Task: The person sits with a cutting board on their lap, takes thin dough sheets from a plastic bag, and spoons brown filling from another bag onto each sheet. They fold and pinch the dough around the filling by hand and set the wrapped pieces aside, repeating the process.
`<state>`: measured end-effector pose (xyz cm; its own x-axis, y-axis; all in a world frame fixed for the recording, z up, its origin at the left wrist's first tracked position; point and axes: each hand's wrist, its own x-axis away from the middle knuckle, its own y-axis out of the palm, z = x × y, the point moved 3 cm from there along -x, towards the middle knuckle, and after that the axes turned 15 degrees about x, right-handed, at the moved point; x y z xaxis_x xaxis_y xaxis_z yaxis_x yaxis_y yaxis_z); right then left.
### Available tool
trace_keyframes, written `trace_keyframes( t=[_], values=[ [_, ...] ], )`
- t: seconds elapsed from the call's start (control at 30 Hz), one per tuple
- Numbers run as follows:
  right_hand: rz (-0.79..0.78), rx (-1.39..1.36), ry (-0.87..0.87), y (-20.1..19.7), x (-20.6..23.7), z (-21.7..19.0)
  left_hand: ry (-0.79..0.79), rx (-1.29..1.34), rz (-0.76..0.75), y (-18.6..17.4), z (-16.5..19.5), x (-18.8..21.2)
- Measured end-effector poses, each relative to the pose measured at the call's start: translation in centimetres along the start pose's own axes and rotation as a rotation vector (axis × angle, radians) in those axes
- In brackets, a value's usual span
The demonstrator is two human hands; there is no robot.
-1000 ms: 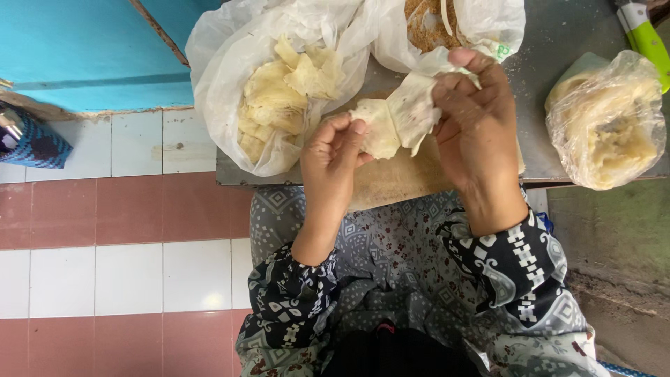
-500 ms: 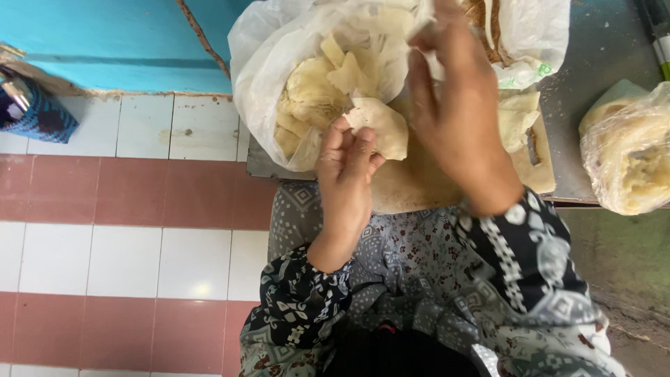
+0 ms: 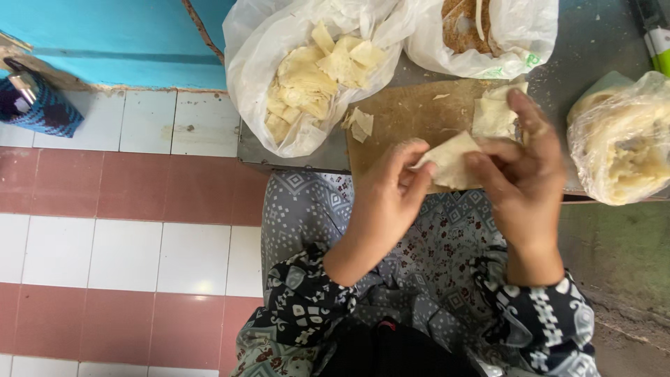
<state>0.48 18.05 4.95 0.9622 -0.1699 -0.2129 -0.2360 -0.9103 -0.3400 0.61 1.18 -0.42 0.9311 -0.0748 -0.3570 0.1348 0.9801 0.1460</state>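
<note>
While both the left hand (image 3: 387, 192) and right hand (image 3: 523, 171) pinch the pale wrapper (image 3: 450, 160) over the board (image 3: 412, 115), press edges evenly, bag of folded pieces (image 3: 307, 77) waiting at eleven o'clock.

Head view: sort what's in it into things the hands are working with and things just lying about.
In the work:
- left hand and right hand, together holding a pale wrapper sheet
- wooden board
- stack of sheets
- bag of folded pieces

Lying about:
- bag of brown crumbs
- clear bag of pale dough
- blue patterned bag
</note>
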Motion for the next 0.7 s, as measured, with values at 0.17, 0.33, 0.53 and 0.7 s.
trace_keyframes(
  t=[0.17, 0.33, 0.53, 0.7],
  values=[
    [-0.046, 0.975, -0.478, 2.0, -1.2, -0.6, 0.15, -0.699, 0.144, -6.2, 1.3, -3.2],
    [0.027, 0.904, -0.471, 2.7, -0.8, -1.2, 0.136, -0.791, 0.057, -7.6, 1.6, -5.7],
    [-0.108, 0.379, -0.452, 7.1, -1.3, -0.8, -0.052, -0.502, 0.028, -6.5, 3.1, -5.4],
    [-0.159, 0.49, -0.362, 10.2, -2.5, -0.2, 0.105, -0.523, 0.117, -7.3, 4.5, -6.0]
  ],
)
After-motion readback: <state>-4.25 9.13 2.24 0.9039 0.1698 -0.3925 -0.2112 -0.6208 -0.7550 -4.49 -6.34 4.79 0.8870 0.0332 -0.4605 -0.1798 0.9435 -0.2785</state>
